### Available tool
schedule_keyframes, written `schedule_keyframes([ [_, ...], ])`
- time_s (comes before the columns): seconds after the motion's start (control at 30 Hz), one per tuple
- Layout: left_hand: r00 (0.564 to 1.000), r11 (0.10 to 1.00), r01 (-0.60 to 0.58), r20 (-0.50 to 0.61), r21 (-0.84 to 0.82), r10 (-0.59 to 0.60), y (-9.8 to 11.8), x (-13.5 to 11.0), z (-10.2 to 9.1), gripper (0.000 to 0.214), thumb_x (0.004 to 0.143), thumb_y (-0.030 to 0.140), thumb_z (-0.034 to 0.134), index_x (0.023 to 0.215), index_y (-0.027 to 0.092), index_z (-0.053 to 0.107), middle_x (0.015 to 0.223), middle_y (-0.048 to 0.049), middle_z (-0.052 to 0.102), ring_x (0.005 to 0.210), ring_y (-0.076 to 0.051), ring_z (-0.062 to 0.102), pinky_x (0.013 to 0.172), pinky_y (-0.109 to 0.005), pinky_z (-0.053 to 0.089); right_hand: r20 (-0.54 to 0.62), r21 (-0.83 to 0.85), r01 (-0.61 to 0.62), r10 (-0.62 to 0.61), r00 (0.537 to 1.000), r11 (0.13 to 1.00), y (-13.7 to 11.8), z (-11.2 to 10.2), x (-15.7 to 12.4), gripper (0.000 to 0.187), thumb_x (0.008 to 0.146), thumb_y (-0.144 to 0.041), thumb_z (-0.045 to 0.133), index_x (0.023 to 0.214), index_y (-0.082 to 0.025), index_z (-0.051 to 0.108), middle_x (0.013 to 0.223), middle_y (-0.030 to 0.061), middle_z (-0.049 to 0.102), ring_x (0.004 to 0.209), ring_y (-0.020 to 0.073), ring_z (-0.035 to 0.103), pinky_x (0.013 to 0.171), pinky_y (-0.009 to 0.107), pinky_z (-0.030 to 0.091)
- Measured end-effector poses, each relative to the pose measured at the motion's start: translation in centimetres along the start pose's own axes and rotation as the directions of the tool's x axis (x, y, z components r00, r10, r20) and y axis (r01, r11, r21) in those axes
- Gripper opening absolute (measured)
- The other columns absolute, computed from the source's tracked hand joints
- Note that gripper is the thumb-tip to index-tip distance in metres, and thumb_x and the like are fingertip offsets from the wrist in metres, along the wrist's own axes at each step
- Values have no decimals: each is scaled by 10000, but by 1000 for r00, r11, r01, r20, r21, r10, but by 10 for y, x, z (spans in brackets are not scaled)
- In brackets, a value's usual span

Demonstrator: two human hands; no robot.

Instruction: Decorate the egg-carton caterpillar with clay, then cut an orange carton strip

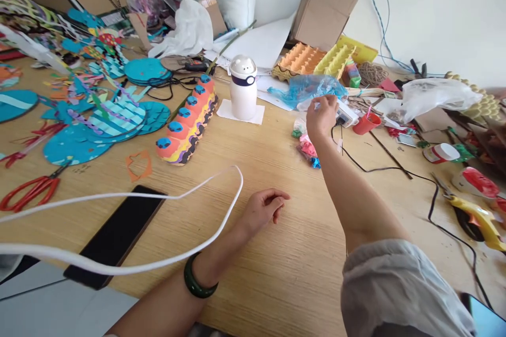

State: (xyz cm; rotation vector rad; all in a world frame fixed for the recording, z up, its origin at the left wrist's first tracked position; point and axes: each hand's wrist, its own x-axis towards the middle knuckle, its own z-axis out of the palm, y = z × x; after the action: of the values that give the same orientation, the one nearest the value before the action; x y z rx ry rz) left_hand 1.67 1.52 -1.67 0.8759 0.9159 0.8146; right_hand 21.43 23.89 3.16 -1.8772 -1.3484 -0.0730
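Meanwhile, right hand [322,115] closed on white power strip [344,114] at one o'clock; left hand [264,208] loosely curled, empty, on desk [276,274].

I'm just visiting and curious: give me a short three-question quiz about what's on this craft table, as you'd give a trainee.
1. True or false: the left hand rests on the wooden table holding nothing.
2. What does the right hand reach to? A) the red scissors B) the white power strip C) the white bottle
3. Fill in: the black phone lies near the table's front edge, beside a loop of white ______.

Key: 1 true; 2 B; 3 cord.
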Motion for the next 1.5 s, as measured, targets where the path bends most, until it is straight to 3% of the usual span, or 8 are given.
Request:
schedule_keyframes([
  [0.07,998,998,-56,-26,1,56,1,0,-2,296,788,378,722,921,115,749,630,30,554,508,-83,509,454,-212,442,-64,227,-106,124,990,968,-5,-15,-19,122,912,-207,572,907,-187,692,1192,108,627,1141,250,581,1003,430,507],
  [0.17,983,989,-147,-111,-15,144,6,0,-4,290,825,388,719,929,120,750,680,13,585,537,-80,521,466,-206,450,367,551,-486,326,871,678,-11,-42,-66,134,869,-304,634,789,-198,640,850,51,642,830,189,638,803,376,591],
  [0.27,965,978,-194,-194,-81,176,13,1,-5,309,797,394,762,942,123,735,697,12,587,551,-79,519,469,-201,456,649,573,-716,313,694,399,-14,-71,-123,192,759,-349,749,730,-196,635,751,14,619,701,138,601,681,307,599],
  [0.37,956,958,-234,-221,-167,195,17,1,-4,371,780,463,785,942,138,712,731,10,593,562,-78,521,469,-198,457,743,526,-776,257,618,347,-14,-98,-168,272,686,-408,812,692,-187,654,712,2,603,659,115,562,601,261,582],
  [0.67,953,953,-277,-91,118,288,8,0,-5,445,791,598,763,786,157,703,572,33,535,507,-88,475,464,-210,411,726,458,-715,242,644,528,-3,-121,-208,321,752,-491,740,714,-180,670,700,12,599,661,131,560,565,265,553],
  [0.83,842,818,-407,-181,406,509,9,-5,-7,330,872,493,731,808,169,734,747,-29,682,670,-124,587,622,-237,472,316,519,-322,172,933,792,-9,-131,-231,237,912,-464,642,911,-227,660,947,41,651,774,152,577,601,278,534],
  [0.9,810,755,-440,-148,487,568,11,-8,-5,250,903,412,713,831,175,749,825,-52,717,740,-142,625,683,-249,490,250,504,-207,88,964,839,-14,-133,-243,193,925,-437,660,909,-245,643,967,35,644,791,151,573,632,283,532],
  [1.5,875,749,-405,-16,525,484,7,-13,1,149,860,122,656,961,152,761,924,-68,725,748,-125,623,686,-227,501,452,653,-554,322,832,516,-14,-118,-262,219,814,-396,762,889,-211,671,796,-10,669,598,96,529,550,241,435],
])
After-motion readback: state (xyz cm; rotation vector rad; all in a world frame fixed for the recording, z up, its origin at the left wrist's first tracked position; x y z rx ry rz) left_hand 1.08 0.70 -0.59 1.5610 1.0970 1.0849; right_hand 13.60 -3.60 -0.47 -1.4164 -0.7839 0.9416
